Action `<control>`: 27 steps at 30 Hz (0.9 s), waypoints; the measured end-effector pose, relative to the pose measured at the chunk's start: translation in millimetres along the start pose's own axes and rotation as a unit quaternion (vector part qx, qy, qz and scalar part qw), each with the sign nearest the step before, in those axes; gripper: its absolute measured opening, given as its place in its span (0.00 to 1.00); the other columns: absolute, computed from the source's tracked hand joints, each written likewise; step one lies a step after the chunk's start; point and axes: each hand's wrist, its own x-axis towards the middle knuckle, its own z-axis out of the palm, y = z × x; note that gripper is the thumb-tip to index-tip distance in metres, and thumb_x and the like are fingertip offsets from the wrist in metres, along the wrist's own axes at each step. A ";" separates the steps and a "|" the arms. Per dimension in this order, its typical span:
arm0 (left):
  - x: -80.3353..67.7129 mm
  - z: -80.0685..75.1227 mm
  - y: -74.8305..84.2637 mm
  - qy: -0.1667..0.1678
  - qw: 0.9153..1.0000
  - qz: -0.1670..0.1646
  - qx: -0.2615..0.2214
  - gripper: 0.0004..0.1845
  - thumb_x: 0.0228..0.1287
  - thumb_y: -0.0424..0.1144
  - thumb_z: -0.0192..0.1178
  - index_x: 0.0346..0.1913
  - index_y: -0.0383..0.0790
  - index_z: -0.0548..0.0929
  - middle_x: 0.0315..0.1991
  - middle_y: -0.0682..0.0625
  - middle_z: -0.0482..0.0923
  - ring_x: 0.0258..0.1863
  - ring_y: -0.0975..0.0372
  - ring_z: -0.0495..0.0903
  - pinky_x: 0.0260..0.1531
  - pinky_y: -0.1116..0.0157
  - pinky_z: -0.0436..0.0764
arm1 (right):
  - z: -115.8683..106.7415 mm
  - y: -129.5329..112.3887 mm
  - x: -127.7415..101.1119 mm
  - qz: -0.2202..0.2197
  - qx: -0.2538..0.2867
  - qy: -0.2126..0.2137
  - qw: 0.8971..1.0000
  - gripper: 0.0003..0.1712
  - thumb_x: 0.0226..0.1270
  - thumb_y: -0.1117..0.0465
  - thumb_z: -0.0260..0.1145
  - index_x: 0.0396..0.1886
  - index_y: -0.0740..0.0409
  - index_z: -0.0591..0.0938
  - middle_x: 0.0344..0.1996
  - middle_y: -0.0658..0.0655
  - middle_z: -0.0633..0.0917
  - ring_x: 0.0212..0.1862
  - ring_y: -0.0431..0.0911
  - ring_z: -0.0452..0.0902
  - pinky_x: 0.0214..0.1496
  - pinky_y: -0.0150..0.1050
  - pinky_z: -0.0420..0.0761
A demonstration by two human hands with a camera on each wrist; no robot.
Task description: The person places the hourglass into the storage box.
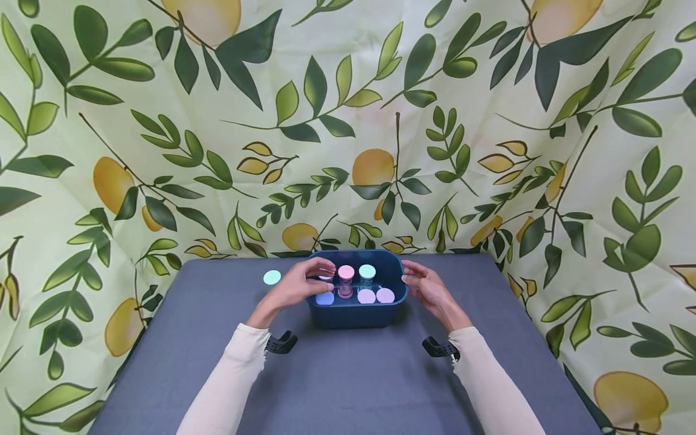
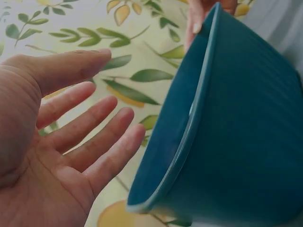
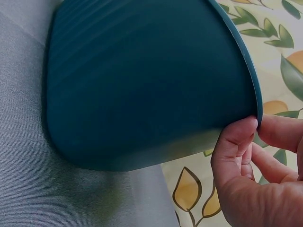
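A dark teal plastic bin [image 1: 353, 315] stands on the table and holds several small lidded jars. Among them are a pink-lidded jar [image 1: 345, 273] with a see-through body, a mint-lidded jar [image 1: 367, 272], and lower ones with lavender and blue tops. My left hand [image 1: 299, 281] hovers over the bin's left end, partly hiding a jar there. In the left wrist view its fingers [image 2: 106, 125] are spread and hold nothing, apart from the rim. My right hand [image 3: 258, 165] pinches the bin's rim at the right end between thumb and forefinger.
A mint round top [image 1: 272, 277] sits on the grey cloth-covered table [image 1: 348, 386], left of the bin; whether a jar is under it I cannot tell. A leaf-and-lemon patterned curtain [image 1: 337, 199] closes off the back and sides. Dark wrist straps [image 1: 281, 343] hang below both wrists.
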 end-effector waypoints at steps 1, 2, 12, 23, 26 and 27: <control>-2.5 -2.6 -0.9 0.009 1.000 0.000 0.000 0.23 0.61 0.35 0.68 0.59 0.35 0.77 0.57 0.38 0.79 0.60 0.41 0.76 0.60 0.51 0.78 | 0.0 0.0 0.3 0.000 -0.002 -0.001 1.000 0.30 0.71 0.66 0.60 0.72 0.54 0.68 0.50 0.53 0.74 0.50 0.45 0.71 0.46 0.31 0.80; -4.9 -5.0 -1.8 0.018 1.000 -0.002 0.000 0.23 0.60 0.36 0.68 0.59 0.36 0.77 0.57 0.38 0.79 0.60 0.42 0.76 0.60 0.51 0.78 | 0.1 0.0 0.5 0.001 -0.002 -0.002 1.000 0.30 0.71 0.66 0.60 0.72 0.54 0.68 0.51 0.53 0.74 0.50 0.45 0.71 0.46 0.31 0.80; -27.6 -25.4 -16.3 0.099 0.995 0.005 -0.014 0.26 0.61 0.35 0.67 0.61 0.33 0.74 0.60 0.33 0.75 0.60 0.43 0.76 0.59 0.49 0.78 | -0.3 0.0 1.2 0.004 0.002 -0.006 1.000 0.30 0.71 0.66 0.59 0.72 0.54 0.68 0.49 0.51 0.74 0.50 0.45 0.72 0.48 0.31 0.81; -44.5 -39.1 -36.9 0.184 0.983 -0.025 0.003 0.25 0.62 0.36 0.67 0.61 0.36 0.74 0.59 0.39 0.77 0.60 0.46 0.76 0.55 0.62 0.81 | -1.2 0.5 2.0 0.003 0.005 -0.008 1.000 0.30 0.72 0.66 0.59 0.72 0.54 0.68 0.50 0.53 0.73 0.53 0.49 0.71 0.55 0.37 0.80; -47.5 -43.5 -43.2 0.204 0.979 -0.024 -0.008 0.26 0.62 0.35 0.67 0.62 0.36 0.74 0.59 0.39 0.76 0.60 0.46 0.76 0.50 0.73 0.80 | -1.3 0.3 2.3 0.002 0.003 -0.005 1.000 0.30 0.72 0.66 0.59 0.72 0.54 0.68 0.52 0.54 0.73 0.55 0.51 0.71 0.57 0.39 0.80; -48.4 -45.1 -45.7 0.210 0.977 -0.024 -0.012 0.26 0.62 0.34 0.67 0.62 0.36 0.73 0.60 0.39 0.76 0.60 0.46 0.76 0.49 0.76 0.79 | -1.3 0.4 2.4 0.002 0.001 -0.004 1.000 0.29 0.72 0.66 0.59 0.72 0.54 0.68 0.52 0.55 0.73 0.55 0.51 0.71 0.57 0.38 0.80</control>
